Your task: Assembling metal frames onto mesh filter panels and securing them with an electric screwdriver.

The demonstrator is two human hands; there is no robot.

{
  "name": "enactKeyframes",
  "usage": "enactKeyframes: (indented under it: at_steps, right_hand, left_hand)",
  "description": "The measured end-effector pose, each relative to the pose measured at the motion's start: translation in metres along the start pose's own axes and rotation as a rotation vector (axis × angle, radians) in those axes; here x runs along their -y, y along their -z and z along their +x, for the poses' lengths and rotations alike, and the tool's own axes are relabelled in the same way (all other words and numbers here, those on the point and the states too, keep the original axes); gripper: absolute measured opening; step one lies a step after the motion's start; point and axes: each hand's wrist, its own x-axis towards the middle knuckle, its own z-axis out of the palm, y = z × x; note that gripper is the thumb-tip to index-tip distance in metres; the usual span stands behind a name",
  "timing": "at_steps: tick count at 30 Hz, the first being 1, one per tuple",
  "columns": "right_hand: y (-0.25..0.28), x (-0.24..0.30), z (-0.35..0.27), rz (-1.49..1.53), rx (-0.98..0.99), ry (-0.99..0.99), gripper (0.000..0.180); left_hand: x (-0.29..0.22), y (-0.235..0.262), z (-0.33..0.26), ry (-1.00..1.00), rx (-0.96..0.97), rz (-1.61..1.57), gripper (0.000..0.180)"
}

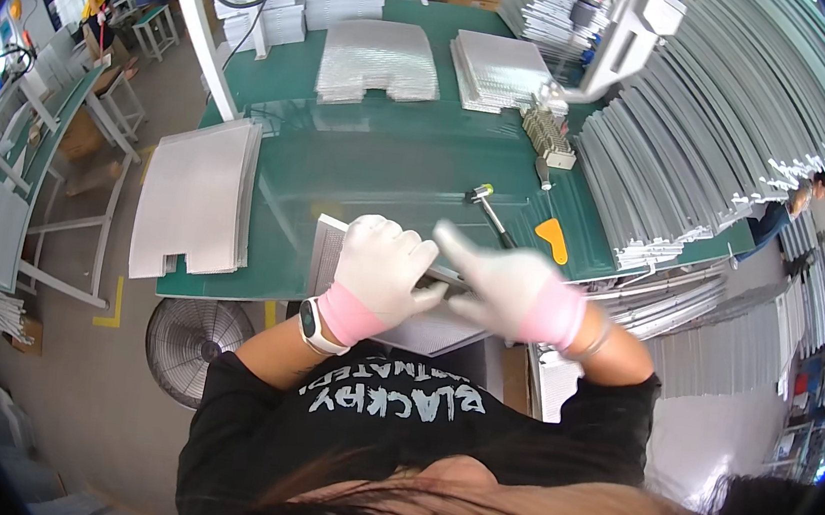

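A light grey perforated panel [328,246] lies at the table's near edge, tilted toward my body. My left hand [376,269], in a white glove with a pink cuff, is curled over the panel's upper edge. My right hand [510,286], gloved the same way, is just to its right. Its forefinger points left and its thumb is apart, slightly blurred; the panel's edge passes between them, and whether they touch it I cannot tell. Beyond the right hand lie a small hammer [490,213] and a yellow flat scraper-like piece [553,240].
Flat panels are stacked at left [195,200], at the back [378,58] and back right [500,71] of the green table [341,170]. A tall rack of grey panels [708,128] fills the right side. A machine head [549,139] hangs over the table. A floor fan [192,350] stands lower left.
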Motion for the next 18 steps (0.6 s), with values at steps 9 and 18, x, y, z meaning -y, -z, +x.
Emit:
enactKeyframes:
  at_steps: [9,18]
  right_hand:
    - [-0.206,-0.141,-0.223,0.23,-0.953,-1.022,0.035]
    - [-0.468,-0.058,-0.5,0.123,-1.388,-2.193,0.044]
  left_hand:
    - [0.057,0.027,-0.027,0.246,-0.274,0.238,0.041]
    - [0.267,-0.002,-0.288,1.037,0.18,0.559,0.085]
